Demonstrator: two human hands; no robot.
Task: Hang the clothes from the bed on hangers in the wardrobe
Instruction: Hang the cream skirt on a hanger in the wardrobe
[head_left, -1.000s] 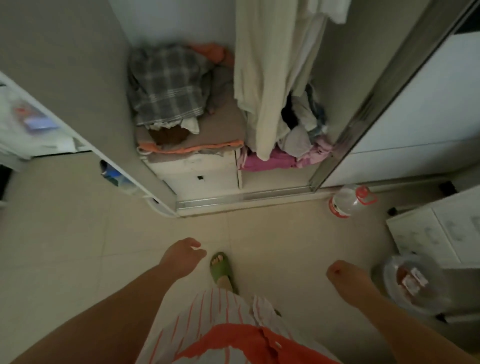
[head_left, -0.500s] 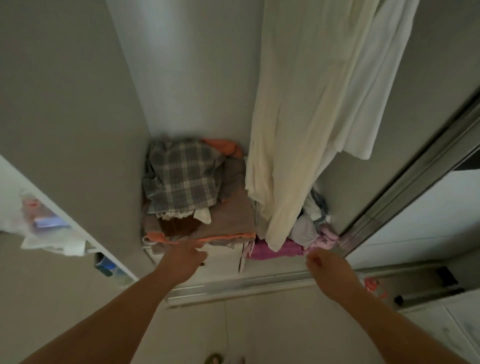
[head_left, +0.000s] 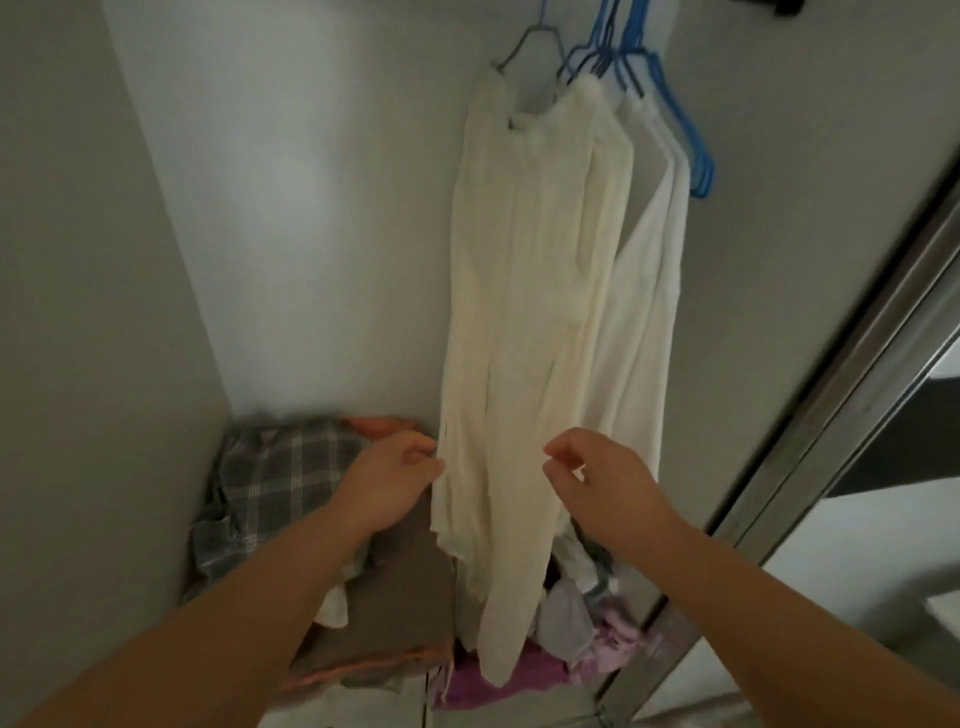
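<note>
both hands reach the hanging cream garment (head_left: 524, 332), left hand (head_left: 387, 486) grip touching its edge, right hand (head_left: 597, 480) grip loosely apart, empty.

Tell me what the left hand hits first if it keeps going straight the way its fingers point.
Most likely the cream garment. The left hand points right and slightly up, its fingertips already at the fabric's left edge, possibly touching it. Depth is unclear, so it might pass just in front.

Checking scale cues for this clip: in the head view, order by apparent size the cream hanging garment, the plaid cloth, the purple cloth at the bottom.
1. cream hanging garment, clearly largest.
2. plaid cloth, partly hidden behind the left hand.
3. purple cloth, partly covered.
</note>
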